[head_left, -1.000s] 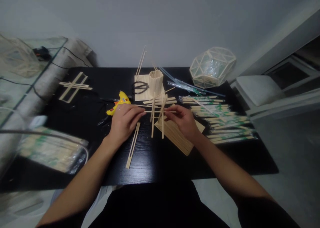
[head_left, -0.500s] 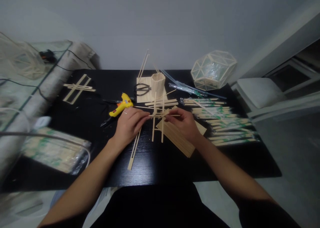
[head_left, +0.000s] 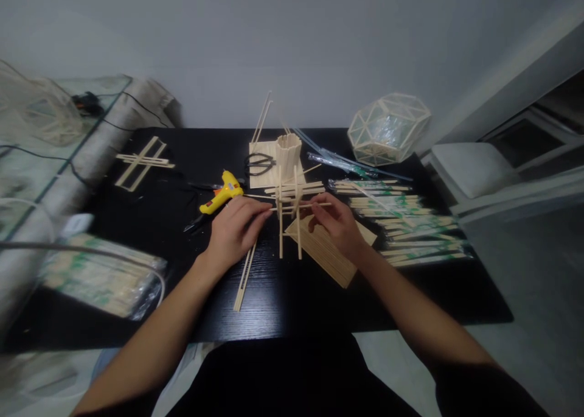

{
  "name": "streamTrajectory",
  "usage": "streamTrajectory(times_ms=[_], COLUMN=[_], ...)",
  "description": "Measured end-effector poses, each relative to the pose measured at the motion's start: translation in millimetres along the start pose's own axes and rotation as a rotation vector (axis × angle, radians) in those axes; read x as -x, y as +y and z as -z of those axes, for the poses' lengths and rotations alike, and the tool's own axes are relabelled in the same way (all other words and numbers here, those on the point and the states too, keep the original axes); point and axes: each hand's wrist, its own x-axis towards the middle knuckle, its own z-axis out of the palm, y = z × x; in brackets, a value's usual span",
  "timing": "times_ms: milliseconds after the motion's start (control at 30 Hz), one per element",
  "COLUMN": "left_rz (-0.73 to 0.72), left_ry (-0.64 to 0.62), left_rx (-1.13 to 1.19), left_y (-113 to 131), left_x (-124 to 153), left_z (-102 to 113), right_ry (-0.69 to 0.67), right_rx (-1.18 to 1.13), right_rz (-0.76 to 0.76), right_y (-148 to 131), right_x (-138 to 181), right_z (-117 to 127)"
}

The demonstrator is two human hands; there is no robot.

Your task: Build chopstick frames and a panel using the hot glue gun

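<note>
Between my hands is a frame of crossed wooden sticks (head_left: 298,237), two running away from me and others lying across them. My left hand (head_left: 239,225) pinches the left ends of the cross sticks between thumb and fingers. At the other side my right hand (head_left: 336,222) has its thumb and forefinger closed on the right end of a cross stick; its other fingers are curled. A yellow glue gun (head_left: 223,193) lies just beyond my left hand. Beneath the frame and my right hand rests a flat panel of joined sticks (head_left: 335,262).
Behind the frame stand a stick-walled cup (head_left: 288,155) and black-handled scissors (head_left: 259,164) on a wooden base. Packaged chopsticks (head_left: 410,228) lie right, with another pack (head_left: 100,274) left. A second crossed frame (head_left: 143,161) and a geometric stick lantern (head_left: 390,128) sit farther back.
The stick frame has tilted and shifted slightly between my hands. My right fingers have changed their hold, and the cross stick's right end now shows above them.
</note>
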Motion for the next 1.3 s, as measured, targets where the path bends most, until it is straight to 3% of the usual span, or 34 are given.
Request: streamTrajectory(times_ms=[200, 633, 1300], left_rz=[0.007, 0.000, -0.039], left_ry=[-0.036, -0.017, 0.006], left_rx=[0.009, -0.010, 0.000], left_y=[1.6, 1.8, -3.8], left_x=[-1.3, -1.8, 0.4], left_z=[1.7, 1.0, -0.4], right_ry=[-0.040, 0.005, 0.031], right_rx=[0.011, 0.050, 0.059], right_rz=[-0.078, 0.009, 0.010], right_y=[-0.5, -4.9, 1.5], right_x=[2.8, 2.9, 2.1], right_z=[2.2, 1.4, 0.9])
